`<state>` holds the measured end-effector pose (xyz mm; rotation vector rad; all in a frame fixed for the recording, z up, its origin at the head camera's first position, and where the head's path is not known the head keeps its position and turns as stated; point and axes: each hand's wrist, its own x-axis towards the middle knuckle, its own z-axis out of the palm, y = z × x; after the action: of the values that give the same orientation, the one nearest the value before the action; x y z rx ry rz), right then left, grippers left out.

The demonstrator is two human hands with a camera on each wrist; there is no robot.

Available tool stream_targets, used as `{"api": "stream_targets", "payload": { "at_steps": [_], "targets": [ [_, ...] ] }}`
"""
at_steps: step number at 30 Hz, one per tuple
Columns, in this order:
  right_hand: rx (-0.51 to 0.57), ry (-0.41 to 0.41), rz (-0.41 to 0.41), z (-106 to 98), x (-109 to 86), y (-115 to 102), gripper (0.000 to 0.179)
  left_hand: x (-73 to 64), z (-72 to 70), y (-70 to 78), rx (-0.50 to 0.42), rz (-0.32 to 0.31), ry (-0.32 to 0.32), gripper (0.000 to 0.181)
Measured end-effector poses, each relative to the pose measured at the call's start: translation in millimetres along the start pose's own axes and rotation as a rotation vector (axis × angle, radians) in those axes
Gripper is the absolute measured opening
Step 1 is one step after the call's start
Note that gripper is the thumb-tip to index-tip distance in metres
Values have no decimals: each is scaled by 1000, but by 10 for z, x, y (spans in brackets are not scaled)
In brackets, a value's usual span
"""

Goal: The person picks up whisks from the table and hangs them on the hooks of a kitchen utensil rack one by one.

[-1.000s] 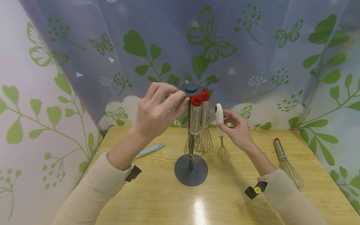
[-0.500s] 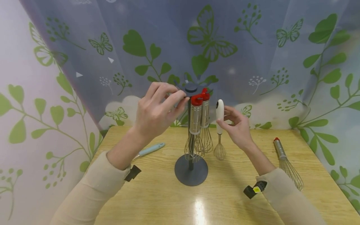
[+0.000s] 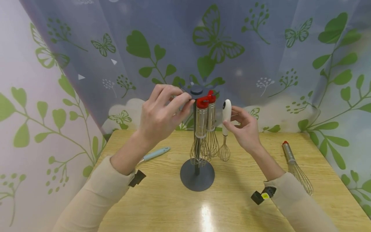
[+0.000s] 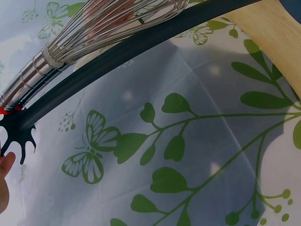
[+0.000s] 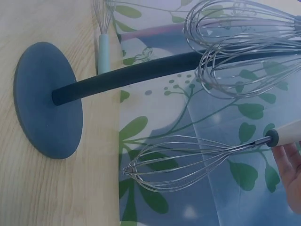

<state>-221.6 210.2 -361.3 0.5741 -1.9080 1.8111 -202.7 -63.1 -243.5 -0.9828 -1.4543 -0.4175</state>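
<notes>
While the left hand (image 3: 162, 111) pinches the top of a matte dark rack (image 3: 197, 183), the right hand (image 3: 244, 130) grips a smooth white-handled whisk (image 3: 227, 112), wire balloon down, near two red-capped steel whisks (image 3: 201, 124) hung there. I note a blue-handled whisk (image 3: 156, 154) and another red-capped one (image 3: 288, 153) on the wood-grained bench (image 3: 162, 206).

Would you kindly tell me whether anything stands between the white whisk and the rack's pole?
Yes: two red-topped whisks hang from the rack, between its pole and the white whisk in the right hand.
</notes>
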Motion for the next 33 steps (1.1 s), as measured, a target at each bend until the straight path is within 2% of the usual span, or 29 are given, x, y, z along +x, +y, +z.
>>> {"api": "stream_targets", "payload": {
  "at_steps": [15, 33],
  "targets": [
    [33, 24, -61, 96, 58, -138, 50, 3, -7, -1, 5, 15, -13, 8],
    [27, 20, -135, 124, 171, -318, 49, 7, 18, 4, -3, 9, 7, 9]
  ]
}}
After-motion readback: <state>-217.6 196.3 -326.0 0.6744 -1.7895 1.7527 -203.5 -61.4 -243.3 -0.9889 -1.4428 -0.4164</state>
